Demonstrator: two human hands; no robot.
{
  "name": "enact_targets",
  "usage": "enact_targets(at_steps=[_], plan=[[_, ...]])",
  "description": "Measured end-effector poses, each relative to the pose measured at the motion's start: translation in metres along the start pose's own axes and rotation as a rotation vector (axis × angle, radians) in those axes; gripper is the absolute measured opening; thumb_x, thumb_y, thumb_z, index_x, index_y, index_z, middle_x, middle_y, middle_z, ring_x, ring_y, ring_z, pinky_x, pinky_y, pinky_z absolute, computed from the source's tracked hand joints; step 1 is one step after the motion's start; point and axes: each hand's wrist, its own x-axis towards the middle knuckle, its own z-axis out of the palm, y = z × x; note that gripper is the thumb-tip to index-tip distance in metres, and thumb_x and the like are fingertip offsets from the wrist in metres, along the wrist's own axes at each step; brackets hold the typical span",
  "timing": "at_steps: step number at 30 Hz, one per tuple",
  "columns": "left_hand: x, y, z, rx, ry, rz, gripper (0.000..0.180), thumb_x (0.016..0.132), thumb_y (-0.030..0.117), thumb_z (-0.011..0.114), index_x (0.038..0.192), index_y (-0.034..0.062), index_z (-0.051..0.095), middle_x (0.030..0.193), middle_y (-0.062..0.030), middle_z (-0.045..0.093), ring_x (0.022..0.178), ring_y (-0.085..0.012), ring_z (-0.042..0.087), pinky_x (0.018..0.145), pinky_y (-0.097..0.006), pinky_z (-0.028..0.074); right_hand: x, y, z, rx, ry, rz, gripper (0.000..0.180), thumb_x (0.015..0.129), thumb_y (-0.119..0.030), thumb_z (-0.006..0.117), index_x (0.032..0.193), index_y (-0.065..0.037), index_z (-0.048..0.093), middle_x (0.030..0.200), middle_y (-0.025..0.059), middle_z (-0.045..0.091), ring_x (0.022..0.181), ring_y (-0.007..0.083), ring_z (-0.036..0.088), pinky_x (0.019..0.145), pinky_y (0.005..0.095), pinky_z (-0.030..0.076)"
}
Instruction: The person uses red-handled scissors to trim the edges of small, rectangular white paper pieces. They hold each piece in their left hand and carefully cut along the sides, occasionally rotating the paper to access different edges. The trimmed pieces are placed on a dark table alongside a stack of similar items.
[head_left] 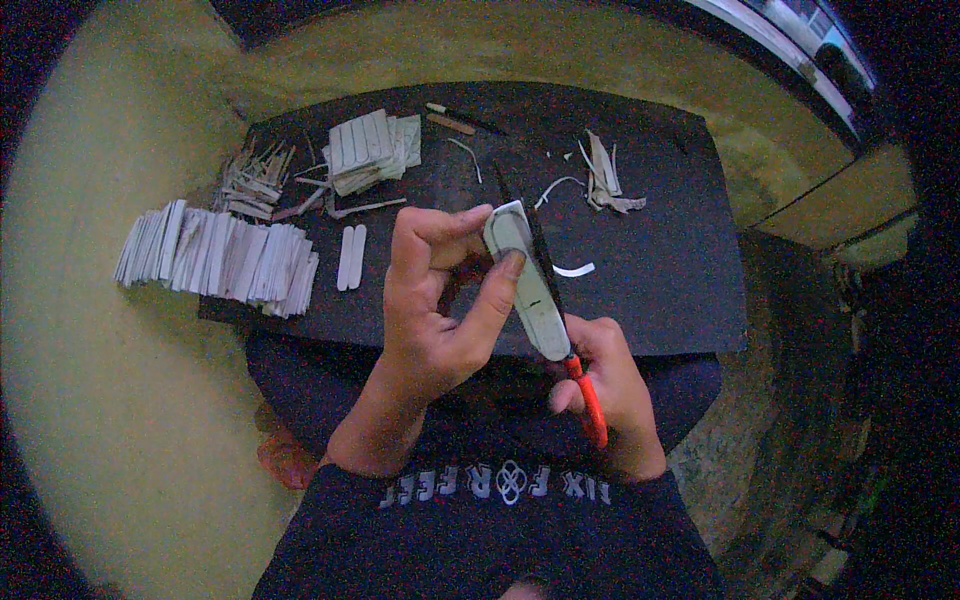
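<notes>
My left hand point(432, 300) pinches a pale, long strip point(542, 325) between thumb and fingers, held up above the table. A dark outline with a rounded end is drawn on the strip, and a short dark mark lies across its lower part. My right hand point(618, 390) is closed round the red-orange handles of a pair of scissors point(590, 405). Their dark blades run along the strip's right edge, pointing away from me. Whether the blades are apart is hard to make out. A thin white curled offcut point(575, 270) lies just right of the blades.
On the dark table point(660, 300), a long row of stacked pale strips point(215, 255) stands at left, with two rounded strips point(351, 257) beside it. Behind are thin scraps point(258, 180), marked pale sheets point(360, 145) and a pen point(465, 118). More scraps point(605, 180) lie at far right.
</notes>
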Motion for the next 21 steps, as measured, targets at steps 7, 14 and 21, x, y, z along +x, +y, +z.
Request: enact_targets(at_steps=[7,14,21], plan=[[0.0001,0.0021,0.0015,-0.013,0.018,-0.033,0.032,0.075,-0.003,0.055,0.099,0.0013,0.035,0.084,-0.0088,0.057,0.075,-0.0102,0.055,0.064,-0.021,0.045,-0.0015,0.003,-0.0001,-0.006,0.025,-0.008,0.057,0.051,-0.046,0.074,0.079,-0.001,0.053,0.053,0.0049,0.047,0.05,0.0085,0.038,0.046,0.0282,0.037],[-0.0003,0.0003,0.0009,-0.029,0.021,-0.02,0.031,0.075,-0.003,0.055,0.099,0.0012,0.036,0.085,-0.0088,0.056,0.076,-0.0097,0.055,0.064,-0.021,0.045,-0.0019,0.0036,-0.0007,-0.022,0.026,-0.01,0.056,0.051,-0.045,0.074,0.079,-0.001,0.054,0.052,0.004,0.046,0.05,0.0078,0.037,0.045,0.0274,0.037],[-0.0007,0.0006,0.0001,-0.06,0.03,-0.04,0.031,0.075,-0.003,0.055,0.099,0.0013,0.036,0.085,-0.008,0.056,0.076,-0.0099,0.055,0.065,-0.021,0.045,-0.002,0.0012,0.0006,-0.005,0.053,0.003,0.057,0.05,-0.047,0.074,0.076,0.0,0.053,0.051,0.0031,0.044,0.05,0.0072,0.035,0.045,0.0267,0.036]])
